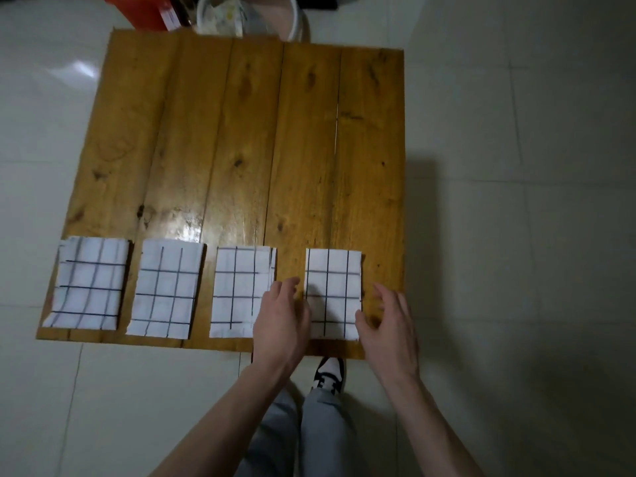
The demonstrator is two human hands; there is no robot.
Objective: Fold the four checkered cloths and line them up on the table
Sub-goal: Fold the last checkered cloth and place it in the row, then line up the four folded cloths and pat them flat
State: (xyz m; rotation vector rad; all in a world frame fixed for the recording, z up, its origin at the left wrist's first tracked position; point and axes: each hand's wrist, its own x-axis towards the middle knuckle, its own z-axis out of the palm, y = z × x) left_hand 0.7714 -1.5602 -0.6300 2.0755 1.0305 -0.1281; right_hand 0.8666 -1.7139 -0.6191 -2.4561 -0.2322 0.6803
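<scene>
Several folded white cloths with dark grid lines lie in a row along the near edge of the wooden table (pixel 241 132). From the left they are the first cloth (pixel 87 284), the second cloth (pixel 167 289), the third cloth (pixel 237 290) and the rightmost cloth (pixel 333 294). My left hand (pixel 280 325) hovers with fingers apart at the rightmost cloth's left edge and covers the third cloth's near right corner. Spread over that cloth's right edge is my right hand (pixel 389 325). Neither hand grips anything.
The table stands on a pale tiled floor. Beyond its far edge sit a white basin (pixel 292 15) and a red container (pixel 144 12). My legs in grey trousers and a black and white shoe (pixel 328 373) show below the near edge.
</scene>
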